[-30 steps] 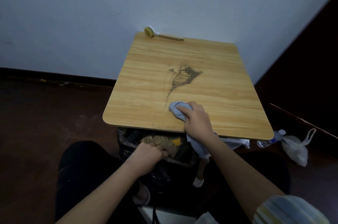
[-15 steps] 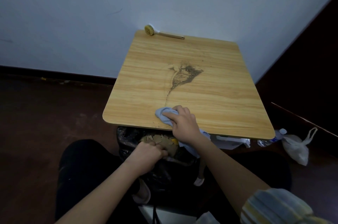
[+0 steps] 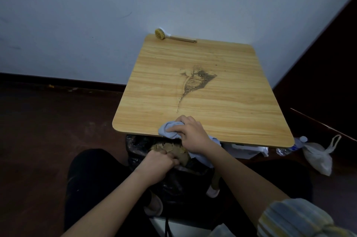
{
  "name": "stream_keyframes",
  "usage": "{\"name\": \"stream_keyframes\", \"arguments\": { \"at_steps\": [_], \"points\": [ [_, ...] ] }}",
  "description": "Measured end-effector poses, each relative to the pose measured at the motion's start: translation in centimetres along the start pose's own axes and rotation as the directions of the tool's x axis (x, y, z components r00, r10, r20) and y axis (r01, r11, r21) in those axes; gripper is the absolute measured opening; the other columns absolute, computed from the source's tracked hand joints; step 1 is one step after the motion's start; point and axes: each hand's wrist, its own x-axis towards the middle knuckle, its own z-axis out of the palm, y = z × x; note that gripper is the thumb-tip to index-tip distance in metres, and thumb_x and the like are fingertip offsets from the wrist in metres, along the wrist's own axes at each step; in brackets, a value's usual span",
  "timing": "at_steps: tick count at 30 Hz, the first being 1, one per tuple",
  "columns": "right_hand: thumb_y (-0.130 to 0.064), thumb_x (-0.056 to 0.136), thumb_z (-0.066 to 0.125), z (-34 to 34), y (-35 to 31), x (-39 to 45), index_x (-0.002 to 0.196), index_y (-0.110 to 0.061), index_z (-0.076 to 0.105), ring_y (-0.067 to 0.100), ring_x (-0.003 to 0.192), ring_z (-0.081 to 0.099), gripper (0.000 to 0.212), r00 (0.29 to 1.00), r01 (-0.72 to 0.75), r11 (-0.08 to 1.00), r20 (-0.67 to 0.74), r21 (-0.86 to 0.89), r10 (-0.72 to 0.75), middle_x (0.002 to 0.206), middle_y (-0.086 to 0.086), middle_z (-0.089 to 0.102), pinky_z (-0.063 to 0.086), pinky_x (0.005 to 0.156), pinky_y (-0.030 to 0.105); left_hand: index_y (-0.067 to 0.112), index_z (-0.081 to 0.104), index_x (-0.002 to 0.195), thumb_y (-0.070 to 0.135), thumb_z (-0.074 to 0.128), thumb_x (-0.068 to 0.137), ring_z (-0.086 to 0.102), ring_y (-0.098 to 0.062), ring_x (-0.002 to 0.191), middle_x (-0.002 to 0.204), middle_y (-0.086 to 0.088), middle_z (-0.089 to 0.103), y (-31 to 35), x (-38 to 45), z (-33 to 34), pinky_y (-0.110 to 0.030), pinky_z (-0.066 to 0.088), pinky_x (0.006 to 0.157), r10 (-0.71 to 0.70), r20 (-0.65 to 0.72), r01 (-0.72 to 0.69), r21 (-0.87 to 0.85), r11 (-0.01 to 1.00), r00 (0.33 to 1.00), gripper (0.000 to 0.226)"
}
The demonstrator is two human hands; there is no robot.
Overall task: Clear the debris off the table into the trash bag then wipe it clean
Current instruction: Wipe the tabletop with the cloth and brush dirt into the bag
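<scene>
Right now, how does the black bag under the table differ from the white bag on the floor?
The black trash bag is held open by the left hand and shows debris inside; the white bag lies untouched, its contents hidden. The black trash bag sits below the table's near edge, the white bag off right. Both look like thin plastic.

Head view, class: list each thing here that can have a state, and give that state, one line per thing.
table: dirty, a smear of gritty debris at its middle
cloth: bunched, at the table's near edge
right hand: grips the cloth
trash bag: open, scraps inside, below the table's near edge
left hand: holds the bag's rim
brush: lying idle at the far edge
white bag: on the floor, handles loose
</scene>
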Motion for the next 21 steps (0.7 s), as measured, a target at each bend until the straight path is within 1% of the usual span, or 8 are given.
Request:
{"name": "stream_keyframes", "arguments": {
  "at_steps": [3,6,12,14,15,17,19,21],
  "points": [
    [-0.006,0.098,0.043,-0.1,0.1,-0.9,0.123,-0.029,0.064,0.029,0.109,0.039,0.040,1.000,0.009,1.000,0.008,0.015,-0.009,0.120,0.004,0.048,0.036,0.085,0.043,0.027,0.051,0.126,0.013,0.040,0.094,0.053,-0.028,0.112,0.125,-0.002,0.054,0.0,-0.1,0.0,-0.030,0.030,0.066,0.008,0.008,-0.008,0.001,1.000,1.000,0.037],
    [-0.006,0.098,0.042,-0.3,0.2,-1.9,0.122,-0.027,0.065,0.029,0.108,0.039,0.040,1.000,0.022,1.000,0.004,0.019,-0.022,0.120,0.006,0.049,0.036,0.084,0.042,0.027,0.049,0.129,0.015,0.040,0.095,0.053,-0.028,0.112,0.127,-0.002,0.054,0.0,-0.2,-0.1,-0.031,0.028,0.067,0.008,0.017,-0.008,0.004,1.000,1.000,0.038],
    [-0.008,0.095,0.044,-0.9,0.6,-3.3,0.122,-0.028,0.065,0.027,0.113,0.039,0.040,0.995,0.087,0.991,0.062,-0.096,-0.082,0.127,0.005,0.048,0.033,0.084,0.039,0.027,0.049,0.129,0.012,0.040,0.094,0.052,-0.026,0.113,0.127,-0.001,0.053,0.0,-0.2,-0.1,-0.030,0.029,0.067,0.008,0.031,-0.008,0.002,1.000,0.999,0.039],
    [-0.006,0.093,0.045,-1.6,0.8,-3.3,0.121,-0.028,0.065,0.027,0.112,0.039,0.041,0.995,0.096,0.988,0.051,-0.125,-0.090,0.126,0.005,0.049,0.032,0.083,0.037,0.027,0.050,0.128,0.013,0.040,0.094,0.052,-0.026,0.113,0.126,-0.001,0.053,0.1,-0.1,-0.1,-0.031,0.029,0.067,0.003,0.031,-0.003,0.002,1.000,1.000,0.037],
    [-0.005,0.092,0.046,-2.0,1.0,-3.1,0.120,-0.028,0.065,0.027,0.111,0.039,0.042,0.998,0.070,0.992,0.012,-0.109,-0.069,0.124,0.005,0.049,0.031,0.082,0.037,0.026,0.050,0.127,0.014,0.040,0.095,0.052,-0.026,0.113,0.126,-0.001,0.053,0.1,-0.1,-0.1,-0.031,0.030,0.067,0.000,0.030,-0.001,0.003,1.000,1.000,0.036],
    [-0.004,0.090,0.046,-2.9,1.7,-2.5,0.119,-0.028,0.065,0.028,0.109,0.040,0.043,0.992,-0.031,0.998,-0.121,-0.058,0.024,0.122,0.005,0.049,0.032,0.083,0.037,0.026,0.050,0.126,0.015,0.039,0.095,0.051,-0.027,0.115,0.125,-0.001,0.053,0.1,0.0,-0.1,-0.032,0.035,0.068,-0.005,0.026,0.005,0.001,1.000,1.000,0.035],
    [-0.003,0.089,0.046,-3.3,2.9,-1.8,0.120,-0.029,0.065,0.029,0.109,0.040,0.045,0.958,-0.163,0.987,-0.242,-0.013,0.155,0.121,0.004,0.050,0.037,0.085,0.039,0.027,0.050,0.125,0.014,0.040,0.094,0.051,-0.027,0.115,0.125,-0.001,0.053,0.0,-0.1,-0.1,-0.033,0.040,0.071,-0.007,0.024,0.008,-0.009,1.000,1.000,0.035],
    [-0.005,0.092,0.043,-3.3,4.3,-1.5,0.125,-0.031,0.061,0.030,0.111,0.039,0.046,0.915,-0.315,0.948,-0.249,0.052,0.318,0.122,0.003,0.048,0.039,0.086,0.040,0.027,0.050,0.126,0.014,0.041,0.094,0.050,-0.026,0.115,0.126,0.000,0.053,0.0,-0.1,0.0,-0.033,0.040,0.071,-0.008,0.019,0.008,-0.018,1.000,1.000,0.036]
  ]
}}
